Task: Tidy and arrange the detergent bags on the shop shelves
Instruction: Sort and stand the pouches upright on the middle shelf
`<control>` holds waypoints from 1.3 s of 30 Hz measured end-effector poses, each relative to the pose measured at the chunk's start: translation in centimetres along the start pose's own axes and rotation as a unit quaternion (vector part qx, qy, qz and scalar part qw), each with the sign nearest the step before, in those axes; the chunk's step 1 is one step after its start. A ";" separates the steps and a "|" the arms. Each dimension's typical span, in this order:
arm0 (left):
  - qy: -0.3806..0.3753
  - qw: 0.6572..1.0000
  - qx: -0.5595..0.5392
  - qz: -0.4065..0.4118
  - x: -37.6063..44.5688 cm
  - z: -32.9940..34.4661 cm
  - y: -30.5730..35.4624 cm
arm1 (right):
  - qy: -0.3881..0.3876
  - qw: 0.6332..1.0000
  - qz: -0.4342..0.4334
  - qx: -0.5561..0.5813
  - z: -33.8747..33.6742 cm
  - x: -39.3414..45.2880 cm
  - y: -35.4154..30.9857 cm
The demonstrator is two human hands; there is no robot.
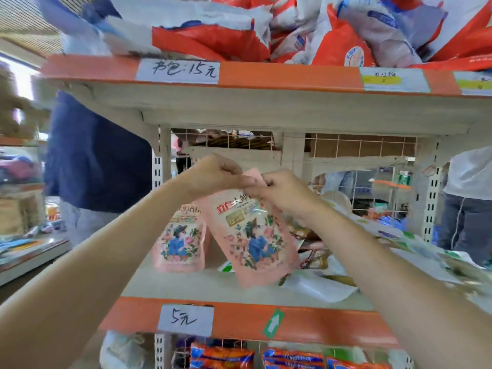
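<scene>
A pink detergent bag [255,241] with a flower picture hangs tilted above the middle shelf [186,286]. My left hand [213,174] and my right hand [279,190] both pinch its top edge, close together. A second pink bag [178,241] of the same kind stands upright on the shelf just left of it and a little behind. Part of that second bag is hidden by my left forearm.
Orange-and-white bags [332,35] are piled on the top shelf. White and green packets [399,249] lie loose on the right of the middle shelf. Orange packs [221,355] fill the lower shelf. People stand left [93,161] and right [468,209] behind the rack.
</scene>
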State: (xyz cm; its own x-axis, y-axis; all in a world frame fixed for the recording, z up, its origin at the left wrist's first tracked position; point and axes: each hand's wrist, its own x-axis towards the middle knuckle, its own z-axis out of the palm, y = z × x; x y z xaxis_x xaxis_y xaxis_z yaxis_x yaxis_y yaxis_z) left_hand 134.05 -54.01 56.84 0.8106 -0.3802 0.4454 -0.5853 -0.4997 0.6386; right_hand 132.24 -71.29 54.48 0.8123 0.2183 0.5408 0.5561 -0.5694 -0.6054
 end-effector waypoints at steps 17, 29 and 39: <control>0.161 0.954 -0.203 -0.149 -10.0 -1.3 -13.6 | -0.128 0.982 0.115 0.077 12.8 -1.4 1.3; 0.215 0.958 -0.003 -0.192 -10.2 -1.7 -16.7 | -0.060 0.983 0.142 0.102 14.9 0.2 1.7; 0.238 0.940 0.132 -0.204 -11.2 -2.3 -15.6 | -0.069 0.992 0.102 0.006 16.0 0.6 1.9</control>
State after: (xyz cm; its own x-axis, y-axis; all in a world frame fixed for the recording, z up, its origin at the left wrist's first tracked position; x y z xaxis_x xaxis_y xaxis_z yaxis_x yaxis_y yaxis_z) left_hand 134.15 -40.21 43.36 0.8491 0.2461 0.4674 -0.1562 -0.7284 0.6672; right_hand 136.61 -59.58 44.34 0.9239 0.2061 0.3223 0.3793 -0.6032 -0.7017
